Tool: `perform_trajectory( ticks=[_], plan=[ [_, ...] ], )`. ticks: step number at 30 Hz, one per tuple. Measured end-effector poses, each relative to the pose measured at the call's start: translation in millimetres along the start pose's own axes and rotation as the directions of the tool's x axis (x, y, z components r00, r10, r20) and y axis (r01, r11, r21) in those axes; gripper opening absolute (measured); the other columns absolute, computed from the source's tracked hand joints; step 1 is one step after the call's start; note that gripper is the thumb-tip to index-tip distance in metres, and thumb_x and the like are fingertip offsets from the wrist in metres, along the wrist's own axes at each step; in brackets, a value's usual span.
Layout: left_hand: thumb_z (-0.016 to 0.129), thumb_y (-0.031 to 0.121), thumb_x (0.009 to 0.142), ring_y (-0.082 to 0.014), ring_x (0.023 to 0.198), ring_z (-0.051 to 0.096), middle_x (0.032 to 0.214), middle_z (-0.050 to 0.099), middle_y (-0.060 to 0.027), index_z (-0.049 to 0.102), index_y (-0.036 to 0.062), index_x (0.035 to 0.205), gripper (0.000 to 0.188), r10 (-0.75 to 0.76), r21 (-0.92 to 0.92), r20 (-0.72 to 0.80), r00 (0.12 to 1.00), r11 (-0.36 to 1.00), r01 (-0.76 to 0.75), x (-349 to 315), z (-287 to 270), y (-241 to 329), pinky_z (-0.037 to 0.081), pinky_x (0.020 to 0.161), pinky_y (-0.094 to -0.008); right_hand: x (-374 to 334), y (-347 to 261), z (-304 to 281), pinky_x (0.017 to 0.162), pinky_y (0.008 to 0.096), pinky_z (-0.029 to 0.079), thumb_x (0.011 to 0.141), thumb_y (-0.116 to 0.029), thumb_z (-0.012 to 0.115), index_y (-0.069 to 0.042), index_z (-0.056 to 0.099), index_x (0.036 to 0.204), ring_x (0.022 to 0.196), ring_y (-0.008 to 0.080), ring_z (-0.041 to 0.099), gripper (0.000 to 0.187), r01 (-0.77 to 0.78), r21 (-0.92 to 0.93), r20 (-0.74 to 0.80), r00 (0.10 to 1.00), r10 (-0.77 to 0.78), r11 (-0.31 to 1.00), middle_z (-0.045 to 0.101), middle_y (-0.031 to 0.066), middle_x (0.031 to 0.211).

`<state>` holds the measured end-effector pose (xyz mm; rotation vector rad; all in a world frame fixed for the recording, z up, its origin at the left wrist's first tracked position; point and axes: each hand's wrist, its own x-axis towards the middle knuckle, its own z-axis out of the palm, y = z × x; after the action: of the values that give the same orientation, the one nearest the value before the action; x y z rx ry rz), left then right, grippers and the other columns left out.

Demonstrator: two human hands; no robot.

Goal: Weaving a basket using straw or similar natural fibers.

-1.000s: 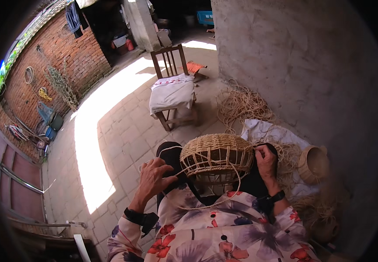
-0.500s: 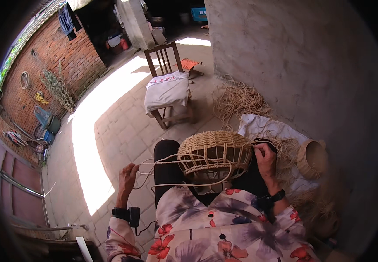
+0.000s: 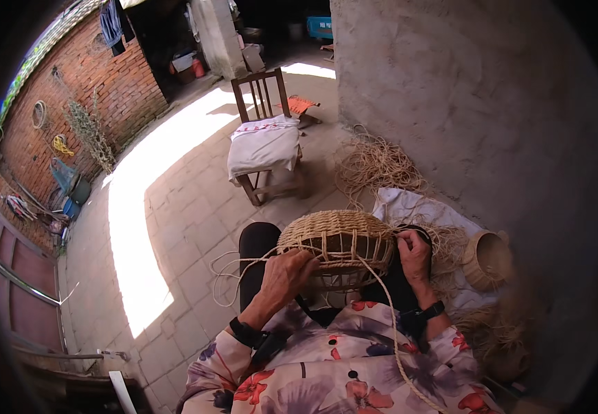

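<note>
A round basket (image 3: pixel 337 231) woven of tan cord rests on its side across my knees, its upper part densely woven and its lower part an open lattice. At its left edge my left hand (image 3: pixel 286 276) is closed, fingertips pressed on the lattice; the hand covers what lies under it. My right hand (image 3: pixel 415 257) pinches the basket's right edge with bent fingers. A loose cord (image 3: pixel 392 314) runs from the lattice down over my flowered shirt. Thinner cord loops (image 3: pixel 223 276) stick out left of the basket, past my left knee.
A wooden chair (image 3: pixel 264 148) with a white cloth stands ahead on the paved floor. Heaped tan cord (image 3: pixel 378 165) lies by the grey wall (image 3: pixel 465 90). Right of my knee, a second woven basket (image 3: pixel 485 261) sits on white sheeting (image 3: pixel 409 200). An orange stool (image 3: pixel 301 105) is behind the chair.
My left hand has come in from the far left, where it held cord stretched out, to the basket's left edge. One cord now hangs down over my shirt. My right hand stays at the basket.
</note>
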<state>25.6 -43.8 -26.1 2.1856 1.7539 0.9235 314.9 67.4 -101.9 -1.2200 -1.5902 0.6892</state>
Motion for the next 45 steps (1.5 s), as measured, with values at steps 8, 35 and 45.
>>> perform_trajectory(
  ticks=[8, 35, 45],
  plan=[
    [0.066, 0.017, 0.091, -0.0305, 0.051, 0.057, 0.058, 0.057, -0.0163, 0.063, 0.0011, 0.079, 0.021, -0.298, 0.256, -0.4, 0.867, 0.872, 0.418, -124.7, -95.2, -175.1, 0.043, 0.051, -0.0404, -6.1, -4.3, -8.1, 0.061, 0.0257, 0.046, 0.089, -0.004, 0.061, 0.0, 0.064, 0.093, 0.066, 0.0085, 0.056, 0.006, -0.018, 0.006, -0.059, 0.998, 0.018, 1.0, 0.061, 0.0026, 0.073],
    [0.062, 0.012, 0.089, -0.0329, 0.072, 0.066, 0.086, 0.064, -0.0117, 0.06, 0.0144, 0.116, 0.027, -0.025, 0.104, 0.114, 0.993, 0.994, 0.013, -1.9, 1.7, 17.6, 0.05, 0.058, -0.0427, -19.5, -112.5, 29.6, 0.065, 0.0404, 0.055, 0.077, -0.005, 0.069, -0.01, 0.059, 0.116, 0.082, 0.029, 0.067, 0.04, 0.569, -0.206, 0.562, 0.735, -0.38, 0.796, 0.057, 0.0098, 0.098],
    [0.053, 0.011, 0.096, -0.0197, 0.065, 0.064, 0.074, 0.064, -0.0115, 0.059, 0.0036, 0.109, 0.016, -0.217, -0.417, 0.159, 0.963, 0.869, 0.264, -14.1, 10.3, -3.0, 0.049, 0.062, -0.0312, -7.1, -97.7, -0.4, 0.062, 0.0287, 0.048, 0.084, 0.006, 0.059, -0.002, 0.066, 0.099, 0.068, 0.0183, 0.059, 0.019, 0.342, 0.068, 0.207, 0.914, -0.349, 0.937, 0.061, 0.009, 0.084]
  ],
)
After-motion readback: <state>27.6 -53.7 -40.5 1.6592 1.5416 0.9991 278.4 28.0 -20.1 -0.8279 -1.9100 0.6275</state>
